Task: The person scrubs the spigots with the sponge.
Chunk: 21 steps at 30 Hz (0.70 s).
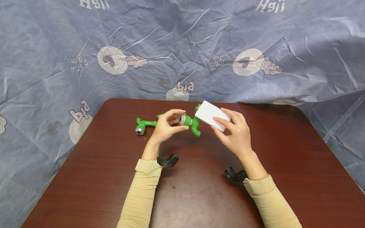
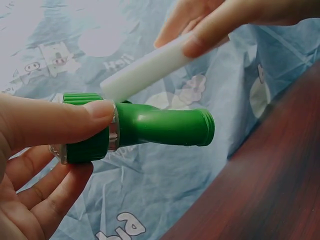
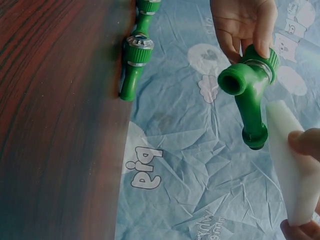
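Observation:
A green plastic faucet (image 1: 195, 126) with a silver-trimmed ribbed knob is held up above the table by my left hand (image 1: 165, 126). In the left wrist view the thumb and fingers pinch its knob (image 2: 85, 127). My right hand (image 1: 239, 134) grips a white block-shaped sponge (image 1: 210, 114) between thumb and fingers. The sponge is tilted close beside the faucet's threaded end; whether they touch I cannot tell. In the right wrist view the faucet's open spout (image 3: 231, 82) faces the camera, with the sponge (image 3: 290, 160) to its right.
Behind my left hand more green faucets (image 1: 148, 123) lie on the dark red-brown table (image 1: 194, 190), partly hidden by that hand. A wrinkled blue-grey printed cloth (image 1: 182, 47) hangs behind the table. Black bands (image 1: 167, 161) sit at both wrists.

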Tool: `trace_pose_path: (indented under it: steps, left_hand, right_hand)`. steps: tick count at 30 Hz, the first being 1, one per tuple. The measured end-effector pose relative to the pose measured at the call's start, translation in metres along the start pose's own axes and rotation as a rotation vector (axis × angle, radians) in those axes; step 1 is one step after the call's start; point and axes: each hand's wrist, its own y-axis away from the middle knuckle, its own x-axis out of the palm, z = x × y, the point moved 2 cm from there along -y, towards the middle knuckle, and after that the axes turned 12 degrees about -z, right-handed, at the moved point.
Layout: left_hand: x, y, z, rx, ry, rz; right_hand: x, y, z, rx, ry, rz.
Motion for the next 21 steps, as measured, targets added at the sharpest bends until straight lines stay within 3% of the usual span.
trace_pose_path:
  steps: [14,21]
  left_hand:
    - [0.007,0.001,0.000,0.052,0.018,-0.033]
    - [0.012,0.001,0.002,0.035,0.016,-0.046]
  right_hand:
    - [0.005,0.003,0.003,-0.031,0.033,0.031]
    - [0.006,0.004,0.005,0.074,-0.002,-0.018]
